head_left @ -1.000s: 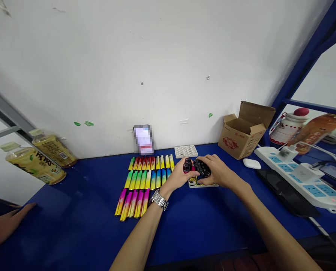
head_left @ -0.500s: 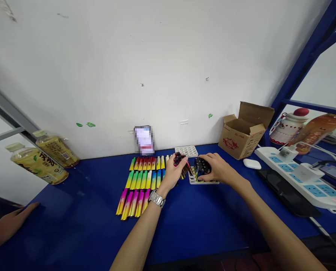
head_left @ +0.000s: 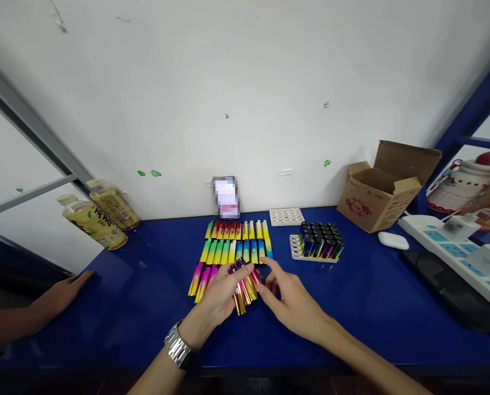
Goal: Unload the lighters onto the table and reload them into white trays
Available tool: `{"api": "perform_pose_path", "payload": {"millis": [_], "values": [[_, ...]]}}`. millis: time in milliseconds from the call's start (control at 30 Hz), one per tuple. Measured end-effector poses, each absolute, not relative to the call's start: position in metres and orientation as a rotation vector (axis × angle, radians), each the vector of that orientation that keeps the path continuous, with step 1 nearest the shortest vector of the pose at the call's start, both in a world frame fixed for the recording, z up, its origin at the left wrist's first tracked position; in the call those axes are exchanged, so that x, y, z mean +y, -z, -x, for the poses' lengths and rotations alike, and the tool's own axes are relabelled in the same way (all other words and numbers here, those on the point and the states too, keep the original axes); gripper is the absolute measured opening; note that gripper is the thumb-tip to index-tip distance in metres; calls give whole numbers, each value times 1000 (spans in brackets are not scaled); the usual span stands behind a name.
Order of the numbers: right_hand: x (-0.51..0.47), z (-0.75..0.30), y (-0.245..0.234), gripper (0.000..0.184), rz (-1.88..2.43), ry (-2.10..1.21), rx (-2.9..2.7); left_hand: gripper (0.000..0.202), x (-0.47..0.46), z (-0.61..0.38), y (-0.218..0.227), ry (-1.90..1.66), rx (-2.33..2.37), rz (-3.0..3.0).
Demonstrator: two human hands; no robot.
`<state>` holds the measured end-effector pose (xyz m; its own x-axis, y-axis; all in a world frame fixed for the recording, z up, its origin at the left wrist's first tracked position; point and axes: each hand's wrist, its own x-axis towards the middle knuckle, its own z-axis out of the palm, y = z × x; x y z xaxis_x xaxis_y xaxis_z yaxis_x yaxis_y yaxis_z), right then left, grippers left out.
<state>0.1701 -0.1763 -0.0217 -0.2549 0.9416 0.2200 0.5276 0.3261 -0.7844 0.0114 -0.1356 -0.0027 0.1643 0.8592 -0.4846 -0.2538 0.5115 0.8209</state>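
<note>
A bunch of shiny red-and-gold lighters (head_left: 247, 289) is gripped in my left hand (head_left: 220, 293), their dark tops pointing away from me. Just right of the bunch is my right hand (head_left: 290, 299), thumb and forefinger apart, the thumb tip at the edge of the lighters; whether it touches them I cannot tell. Behind my hands, lighters lie in rows: green, white and blue ones with yellow ends (head_left: 232, 252), red and yellow ones (head_left: 237, 229) farther back, and pink ones (head_left: 203, 280) partly hidden by my left hand. Black-topped lighters (head_left: 321, 238) stand upright in a white holed tray (head_left: 295, 247).
A second white holed tray (head_left: 286, 216) lies by the wall. An open cardboard box (head_left: 362, 206), a white case (head_left: 393, 240), a power strip (head_left: 454, 249) and a black phone-like slab (head_left: 442, 291) are right. Bottles (head_left: 92, 222) and another person's hand (head_left: 68, 296) are left; a phone (head_left: 226, 197) leans behind.
My right hand has let go of the upright lighters at the tray and moved left and nearer. My left hand has drawn its bunch back toward me. The view has shifted.
</note>
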Motion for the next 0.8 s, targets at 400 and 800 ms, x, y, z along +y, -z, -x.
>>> {"api": "perform_pose_path", "payload": {"millis": [400, 800], "values": [[-179, -159, 33, 46, 1572, -505, -2158, 37, -132, -9, 3, -679, 1230, -785], [-180, -158, 36, 38, 1728, -80, -2347, 28, -120, -14, -3, -488, 1412, -1290]]}}
